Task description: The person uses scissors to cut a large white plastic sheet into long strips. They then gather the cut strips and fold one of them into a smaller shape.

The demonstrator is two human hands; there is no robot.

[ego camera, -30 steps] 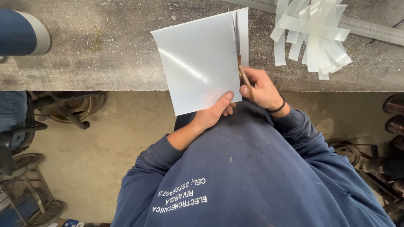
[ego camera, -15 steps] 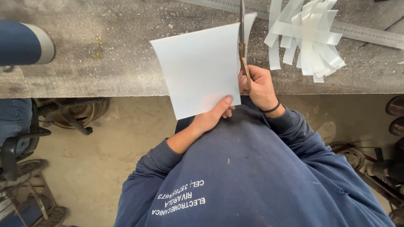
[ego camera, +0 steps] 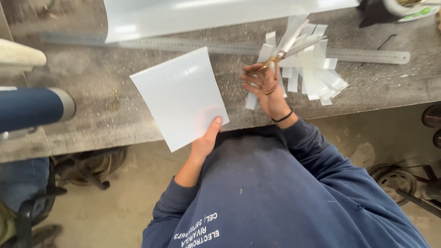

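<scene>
Here the white sheet point(ego camera: 180, 96) sits pinched in left hand point(ego camera: 207, 140) fingers.

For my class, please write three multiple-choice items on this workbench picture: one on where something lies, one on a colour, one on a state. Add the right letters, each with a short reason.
1. Where does the long metal ruler lie?
A. on the floor
B. on the bench, beyond the white sheet
C. in the left hand

2. What colour is the sheet that the left hand holds?
A. white
B. red
C. black

3. What does the right hand hold?
A. nothing
B. a hammer
C. scissors, over the pile of cut strips

Answers:
1 B, it lies flat along the grey bench, past the sheet.
2 A, the sheet is plain white.
3 C, the scissors show at the fingers, above the strips.
</scene>
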